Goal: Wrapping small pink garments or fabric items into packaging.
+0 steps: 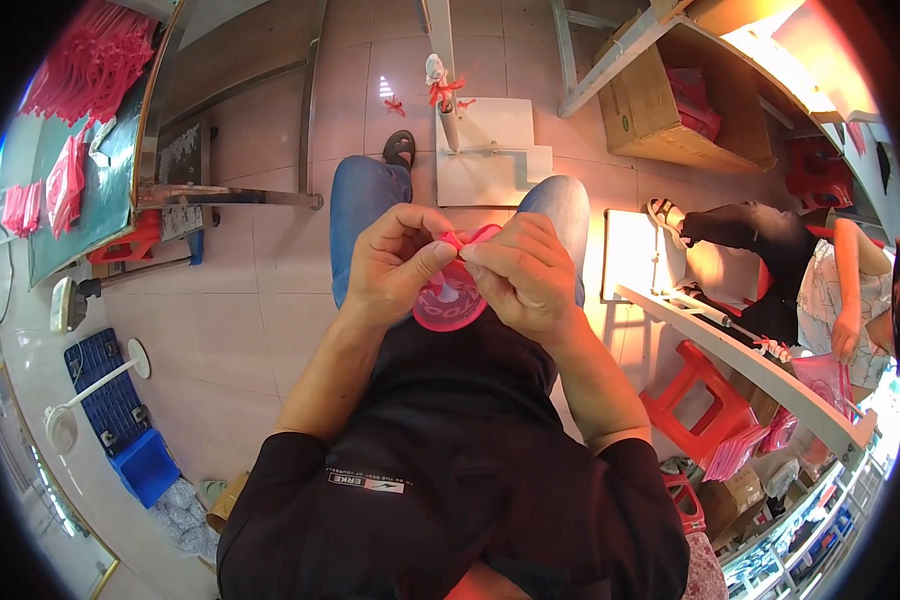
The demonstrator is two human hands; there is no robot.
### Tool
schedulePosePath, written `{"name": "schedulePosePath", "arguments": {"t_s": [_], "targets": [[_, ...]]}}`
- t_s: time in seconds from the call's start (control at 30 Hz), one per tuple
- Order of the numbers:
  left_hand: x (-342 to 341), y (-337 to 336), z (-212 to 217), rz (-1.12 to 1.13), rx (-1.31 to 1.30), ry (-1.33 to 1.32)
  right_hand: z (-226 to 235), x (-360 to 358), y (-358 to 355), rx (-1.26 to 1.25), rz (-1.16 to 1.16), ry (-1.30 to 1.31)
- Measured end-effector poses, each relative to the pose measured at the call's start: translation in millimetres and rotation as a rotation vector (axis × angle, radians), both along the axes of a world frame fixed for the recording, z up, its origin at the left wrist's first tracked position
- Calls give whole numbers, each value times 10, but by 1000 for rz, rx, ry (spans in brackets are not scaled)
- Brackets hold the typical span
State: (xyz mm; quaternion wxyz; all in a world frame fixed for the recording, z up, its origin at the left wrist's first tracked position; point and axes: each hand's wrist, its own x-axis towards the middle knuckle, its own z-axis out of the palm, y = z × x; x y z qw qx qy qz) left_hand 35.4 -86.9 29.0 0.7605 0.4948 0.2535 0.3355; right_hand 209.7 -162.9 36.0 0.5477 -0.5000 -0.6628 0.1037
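A small pink bag (452,300) sits between two hands, just above the person's lap and in front of the black shirt (450,450). Only its round bottom part shows well. The top of it is hidden behind the fingers, so its full shape is hard to tell. A bit of red string (457,240) peeks out at the top, between the thumbs.

The left hand (395,262) is curled shut, and its thumb and first finger pinch the top edge of the bag. The right hand (523,270) is curled shut too, and pinches the same edge from the other side. The two hands almost touch.

Below the hands are blue jeans (365,210) and one dark sandal (400,148) on the tiled floor (260,290). The other foot is hidden.

Near the feet stands a white stand (485,150) with a post that has red strings tied on it.

To the right is a red stool (695,395) under a long white table edge (740,355). Another person (830,280) sits there, cut off by the dark rim. A cardboard box (660,110) sits farther back. On the left, red bags (90,60) lie in a blurry pile.
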Motion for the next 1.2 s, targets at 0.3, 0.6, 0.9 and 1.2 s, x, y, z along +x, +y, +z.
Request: {"name": "schedulePosePath", "arguments": {"t_s": [0.3,0.6,0.9,1.2], "targets": [[5,13,-21,1,73,10,-22,-13,-38,-53,3,3],[34,-33,-58,-1,-90,-109,-90,-28,-76,-140,54,85],[15,-20,-83,-18,-202,-139,-72,-60,-82,-139,35,129],[35,-57,-111,1,-303,-180,-135,-30,-67,-166,59,166]]}}
